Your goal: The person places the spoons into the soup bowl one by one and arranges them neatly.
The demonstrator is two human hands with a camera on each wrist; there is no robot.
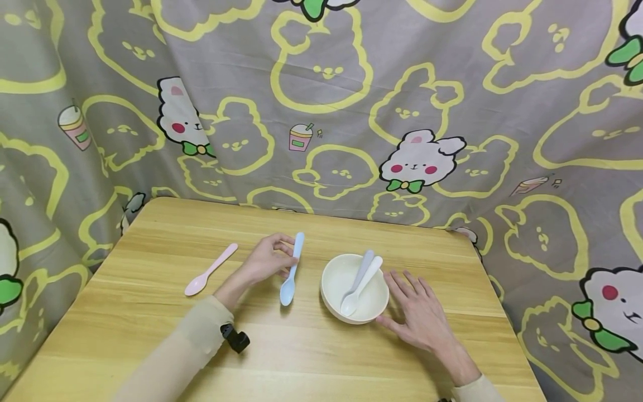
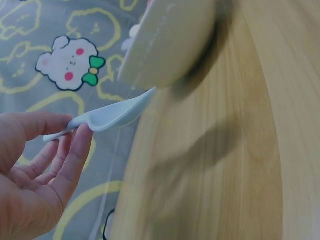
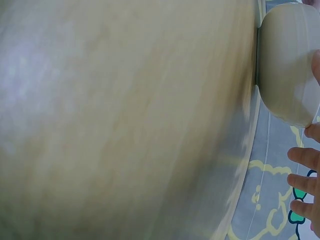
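Between thumb and fingers, my left hand [image 1: 268, 259] pinches a light blue spoon [image 1: 291, 279] by its handle. In the left wrist view the spoon [image 2: 120, 112] is held above the table, its shadow falling on the wood. To its right stands a cream bowl [image 1: 329, 285], with a grey spoon [image 1: 363, 271] and a white spoon [image 1: 369, 273] leaning inside it. My right hand [image 1: 419, 312] has its fingers spread at the bowl's right side. In the right wrist view a fingertip of that hand touches the bowl [image 3: 287, 65] near its rim.
A pink spoon [image 1: 213, 271] lies on the wooden table [image 1: 281, 357], left of my left hand. Behind the table's far edge hangs a grey patterned curtain [image 1: 341, 134], which also runs along both sides.
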